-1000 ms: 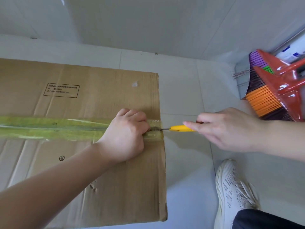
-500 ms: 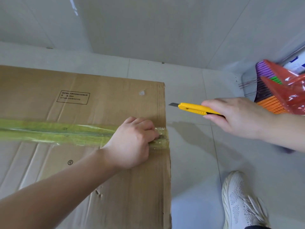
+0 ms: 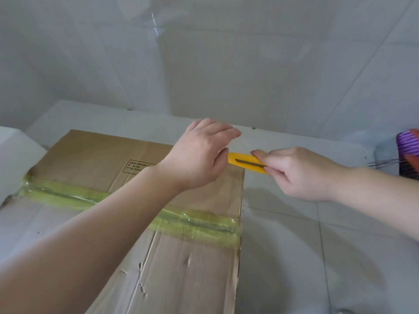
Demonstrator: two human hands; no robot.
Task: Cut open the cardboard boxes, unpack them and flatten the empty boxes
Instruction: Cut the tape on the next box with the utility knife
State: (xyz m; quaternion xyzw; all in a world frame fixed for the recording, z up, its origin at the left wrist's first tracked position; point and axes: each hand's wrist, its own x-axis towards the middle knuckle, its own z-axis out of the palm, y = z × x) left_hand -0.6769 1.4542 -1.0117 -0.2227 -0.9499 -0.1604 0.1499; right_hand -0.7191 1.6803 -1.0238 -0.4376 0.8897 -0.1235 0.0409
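A large brown cardboard box (image 3: 181, 268) lies flat on the tiled floor, its seam sealed by a strip of yellowish tape (image 3: 204, 225). Above the box's far right corner my right hand (image 3: 301, 175) grips a yellow utility knife (image 3: 244, 163) by its rear end. No blade shows at the knife's front. My left hand (image 3: 199, 155) hovers at that front end, fingers relaxed and reaching over it, thumb touching the tip. Neither hand touches the box.
A tiled wall rises just behind the box. A broom with purple bristles (image 3: 408, 150) stands at the right edge. A white object (image 3: 13, 159) adjoins the box's far left corner. Pale floor tiles (image 3: 317, 257) lie to the box's right.
My left hand left the taped seam and rose to the knife's tip. My right hand brought the knife over the box's far corner. The blade no longer shows. The view tilted upward.
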